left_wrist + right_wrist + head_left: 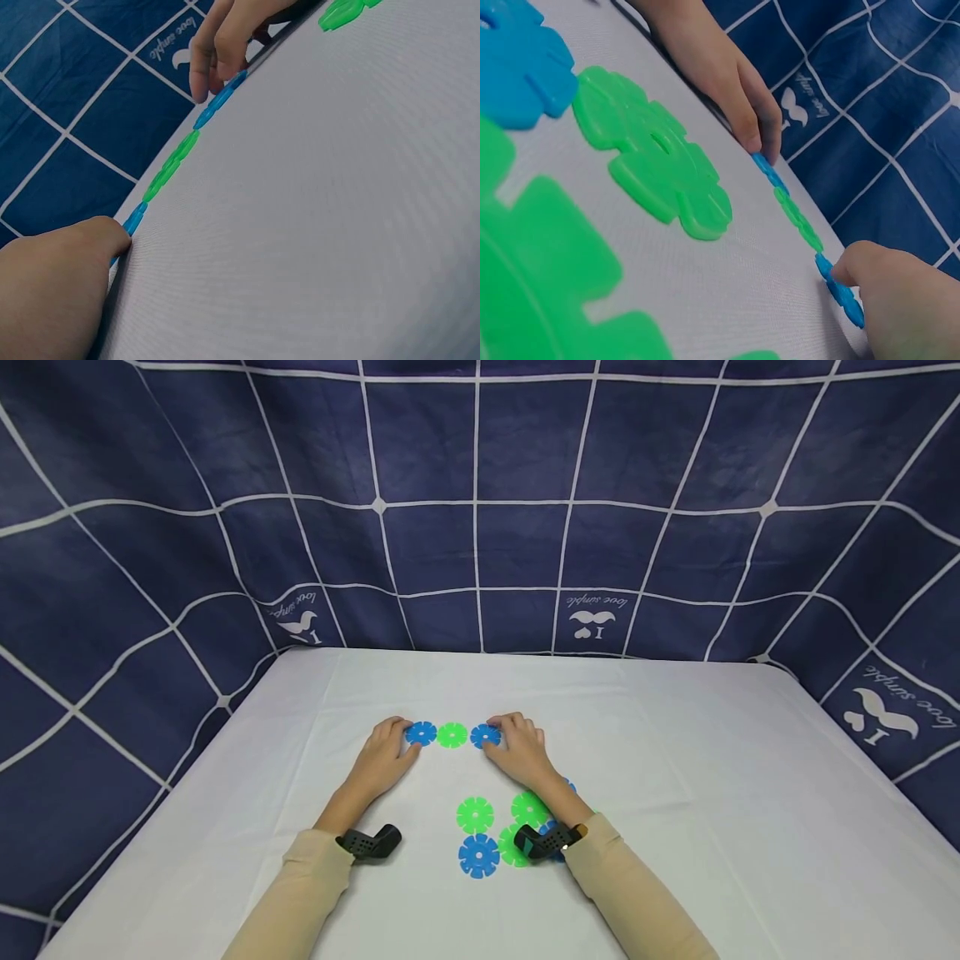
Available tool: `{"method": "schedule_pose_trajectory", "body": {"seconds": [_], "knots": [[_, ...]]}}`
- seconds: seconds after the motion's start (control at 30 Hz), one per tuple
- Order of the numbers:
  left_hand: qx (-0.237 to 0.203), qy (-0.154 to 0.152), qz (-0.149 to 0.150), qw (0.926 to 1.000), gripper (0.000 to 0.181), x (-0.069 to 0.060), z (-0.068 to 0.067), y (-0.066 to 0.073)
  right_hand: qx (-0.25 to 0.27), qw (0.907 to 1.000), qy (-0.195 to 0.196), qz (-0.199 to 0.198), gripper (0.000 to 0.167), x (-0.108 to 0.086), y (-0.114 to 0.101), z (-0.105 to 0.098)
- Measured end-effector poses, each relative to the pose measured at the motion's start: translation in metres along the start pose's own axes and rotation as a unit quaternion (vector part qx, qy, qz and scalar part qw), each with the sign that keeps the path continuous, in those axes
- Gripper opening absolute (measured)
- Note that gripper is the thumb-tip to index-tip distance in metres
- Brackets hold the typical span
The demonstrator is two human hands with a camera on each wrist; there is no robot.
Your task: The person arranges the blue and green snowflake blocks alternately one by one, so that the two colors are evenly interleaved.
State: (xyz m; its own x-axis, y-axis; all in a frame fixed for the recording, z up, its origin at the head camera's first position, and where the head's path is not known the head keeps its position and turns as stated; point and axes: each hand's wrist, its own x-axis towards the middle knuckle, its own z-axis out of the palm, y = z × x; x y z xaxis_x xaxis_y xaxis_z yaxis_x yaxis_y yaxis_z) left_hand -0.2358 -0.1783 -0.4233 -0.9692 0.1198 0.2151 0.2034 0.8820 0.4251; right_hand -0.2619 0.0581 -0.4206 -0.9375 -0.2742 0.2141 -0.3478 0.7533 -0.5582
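Three slotted plastic snowflake discs lie in a row on the table. The row runs from a left blue disc (422,733) through a green disc (452,735) to a right blue disc (483,735); their edges meet or nearly meet. My left hand (381,760) holds the left blue disc at its outer edge between thumb and fingers. On the other end, my right hand (525,753) pinches the right blue disc, its thumb lying against it in the right wrist view. Neither hand is on the green disc between them.
Nearer to me lie more loose discs, among them a green one (475,815) and a blue one (478,857). Several others are partly hidden under my right forearm. White cloth (675,735) covers the table; a dark blue checked curtain (525,452) hangs behind.
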Motion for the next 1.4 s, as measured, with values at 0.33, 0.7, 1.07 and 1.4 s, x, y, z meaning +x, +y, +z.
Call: {"method": "schedule_pose_trajectory", "body": {"seconds": [0.33, 0.7, 1.07, 1.4], "knots": [[0.007, 0.001, -0.009, 0.9999, 0.05, 0.0, 0.0017, -0.0037, -0.004, 0.9998, -0.012, -0.013, 0.038, 0.0003, -0.0003, 0.0012], [0.019, -0.002, -0.018, 0.9997, 0.053, 0.0008, 0.0008, -0.0015, 0.006, 0.9998, 0.003, -0.021, 0.04, 0.0009, -0.0017, -0.0004], [0.016, -0.003, -0.005, 0.9999, 0.052, 0.0011, -0.0012, -0.0021, -0.002, 1.0, 0.0, 0.0, 0.039, 0.002, -0.0025, 0.0], [0.018, -0.009, -0.009, 0.9998, 0.053, 0.0011, 0.0011, -0.0012, 0.004, 1.0, 0.002, -0.005, 0.038, 0.0, -0.0014, -0.0016]]}}
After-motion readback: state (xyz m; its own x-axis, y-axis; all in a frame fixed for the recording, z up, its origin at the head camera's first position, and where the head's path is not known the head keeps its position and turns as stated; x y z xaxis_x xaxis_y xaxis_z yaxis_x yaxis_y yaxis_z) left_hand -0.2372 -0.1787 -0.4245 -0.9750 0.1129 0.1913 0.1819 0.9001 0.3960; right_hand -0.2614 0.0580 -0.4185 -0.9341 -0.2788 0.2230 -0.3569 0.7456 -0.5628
